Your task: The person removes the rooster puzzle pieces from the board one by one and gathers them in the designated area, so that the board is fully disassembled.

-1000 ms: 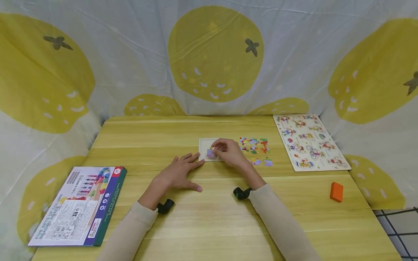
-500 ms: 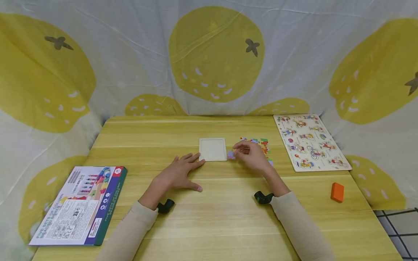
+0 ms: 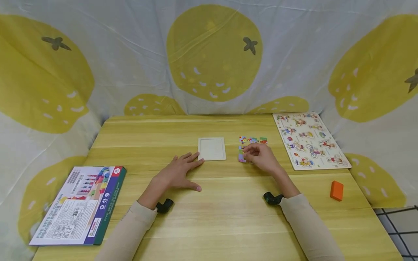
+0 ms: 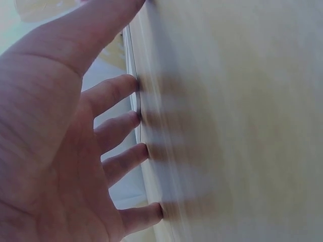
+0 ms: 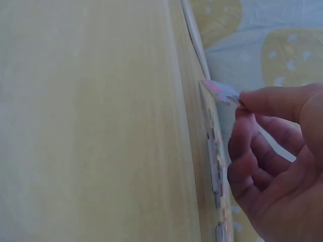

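My right hand (image 3: 263,158) pinches a purple-and-pink jigsaw piece (image 5: 222,92) between thumb and fingertips. In the right wrist view one edge of that piece meets or nearly meets the tabletop. Other jigsaw pieces (image 3: 253,139) lie in rows around and beneath this hand, which hides part of them. To their left is a small white puzzle frame (image 3: 211,149), with no piece inside. My left hand (image 3: 177,172) lies spread on the table, fingers straight, its fingertips at the frame's lower left corner. In the left wrist view the fingertips (image 4: 151,210) touch the wooden surface.
A flat box (image 3: 75,206) with printed beads lies at the left edge of the wooden table (image 3: 209,221). At the back right is a picture board (image 3: 310,139) with figures of children. An orange block (image 3: 336,190) lies in front of that board.
My right hand has moved right with the jigsaw piece, from over the white frame to the rows of pieces. The left hand has stayed in place.
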`<state>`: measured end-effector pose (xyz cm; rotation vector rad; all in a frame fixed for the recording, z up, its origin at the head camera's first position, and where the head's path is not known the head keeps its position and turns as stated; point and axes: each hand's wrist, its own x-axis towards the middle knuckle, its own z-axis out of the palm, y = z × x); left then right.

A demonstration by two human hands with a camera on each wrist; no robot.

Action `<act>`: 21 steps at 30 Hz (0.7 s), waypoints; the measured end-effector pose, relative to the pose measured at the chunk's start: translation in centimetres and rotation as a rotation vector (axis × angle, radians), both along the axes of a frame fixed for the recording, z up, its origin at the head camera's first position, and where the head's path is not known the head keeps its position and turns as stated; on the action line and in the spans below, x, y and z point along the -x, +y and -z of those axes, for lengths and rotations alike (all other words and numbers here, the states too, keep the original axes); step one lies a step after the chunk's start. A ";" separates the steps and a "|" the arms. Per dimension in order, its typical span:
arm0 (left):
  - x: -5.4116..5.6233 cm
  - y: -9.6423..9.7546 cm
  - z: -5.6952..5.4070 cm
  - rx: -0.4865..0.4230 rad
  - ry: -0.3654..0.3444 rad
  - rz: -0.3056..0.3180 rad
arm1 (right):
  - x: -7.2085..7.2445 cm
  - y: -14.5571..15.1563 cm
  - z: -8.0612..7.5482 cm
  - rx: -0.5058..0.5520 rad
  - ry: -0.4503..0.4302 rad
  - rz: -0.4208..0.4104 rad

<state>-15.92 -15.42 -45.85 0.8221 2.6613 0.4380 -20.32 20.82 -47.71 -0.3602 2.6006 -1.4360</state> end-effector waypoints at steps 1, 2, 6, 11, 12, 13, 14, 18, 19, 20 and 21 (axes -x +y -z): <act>0.0 0.0 0.0 -0.001 0.000 -0.001 | 0.1 0.0 0.1 -0.016 0.003 0.000; 0.0 0.0 0.0 -0.003 0.000 -0.001 | 0.2 0.0 0.1 -0.031 0.006 0.001; 0.0 0.0 0.0 -0.001 -0.001 -0.002 | 0.3 0.1 0.4 -0.073 0.021 0.004; 0.0 0.0 -0.1 0.008 -0.003 -0.001 | 0.4 -0.1 0.3 -0.110 0.041 -0.005; 0.0 0.0 -0.1 0.008 -0.004 -0.001 | 0.4 -0.2 0.2 -0.117 0.043 -0.007; 0.0 0.0 -0.2 0.008 -0.005 -0.002 | 0.5 -0.2 0.2 -0.124 0.044 -0.007; 0.0 0.0 -0.2 0.007 -0.003 -0.002 | 0.5 -0.3 0.2 -0.132 0.048 -0.009; -0.1 0.0 -0.3 -0.003 -0.003 -0.006 | 0.7 -0.6 0.2 -0.186 0.066 -0.013; -0.1 0.0 -0.2 -0.005 -0.003 -0.007 | 0.7 -0.6 0.2 -0.199 0.072 -0.013; -0.1 0.0 -0.2 -0.007 -0.002 -0.007 | 0.7 -0.6 0.2 -0.215 0.079 -0.013; -0.1 0.0 -0.2 -0.007 -0.004 -0.008 | 0.7 -0.7 0.2 -0.226 0.083 -0.012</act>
